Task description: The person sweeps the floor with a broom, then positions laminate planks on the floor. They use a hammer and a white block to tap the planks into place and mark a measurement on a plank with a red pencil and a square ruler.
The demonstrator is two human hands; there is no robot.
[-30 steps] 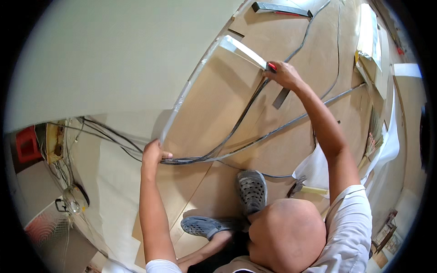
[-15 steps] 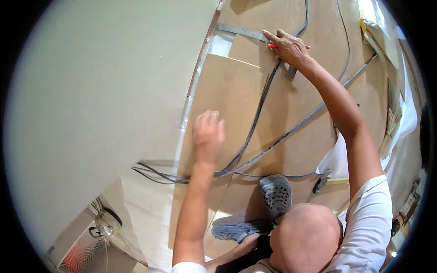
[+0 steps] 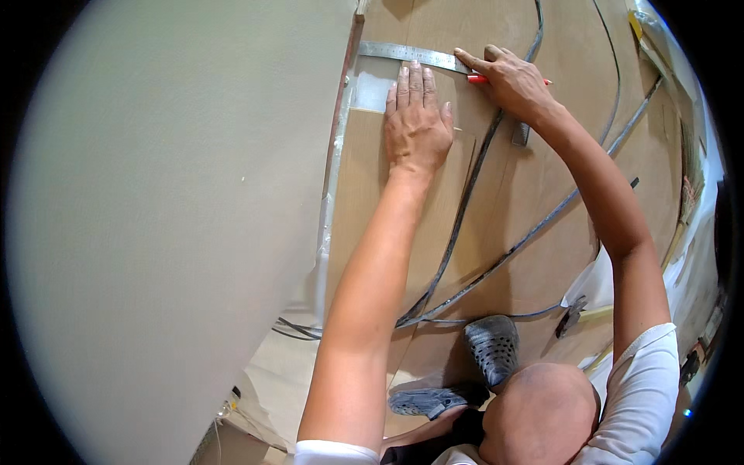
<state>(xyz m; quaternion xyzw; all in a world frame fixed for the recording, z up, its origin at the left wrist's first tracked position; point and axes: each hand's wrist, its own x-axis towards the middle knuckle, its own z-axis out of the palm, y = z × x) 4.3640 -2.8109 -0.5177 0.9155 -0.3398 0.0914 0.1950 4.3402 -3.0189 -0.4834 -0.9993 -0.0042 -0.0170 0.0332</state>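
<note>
— Since half a second ago: left hand (image 3: pixel 416 116) has gone from hovering, fingers spread, over the lower panel to lying flat at the panel's top edge. Right hand hardly shifted.

— Left hand state?

— Open, palm down, fingers together and straight. Heel of hand on the light wooden panel (image 3: pixel 372 209); fingertips reach up to the steel ruler (image 3: pixel 415 54), touching or just short of it, cannot tell which.

— Right hand?

— Right hand (image 3: pixel 508 77) is closed around a red pencil (image 3: pixel 477 79), forefinger stretched along the ruler's right end. Pencil tip sits at the ruler's lower edge.

— Where does the ruler lie?

— Across the top of the brown board (image 3: pixel 558 155), running from the metal edge strip (image 3: pixel 341 139) toward the right hand, just above the panel.

— Else nearby?

— Grey cables (image 3: pixel 465 209) curve down the board to the right of the left forearm. Two grey clogs (image 3: pixel 492 349) below, near the person's head. Pale wall (image 3: pixel 170 217) fills the left side.
</note>
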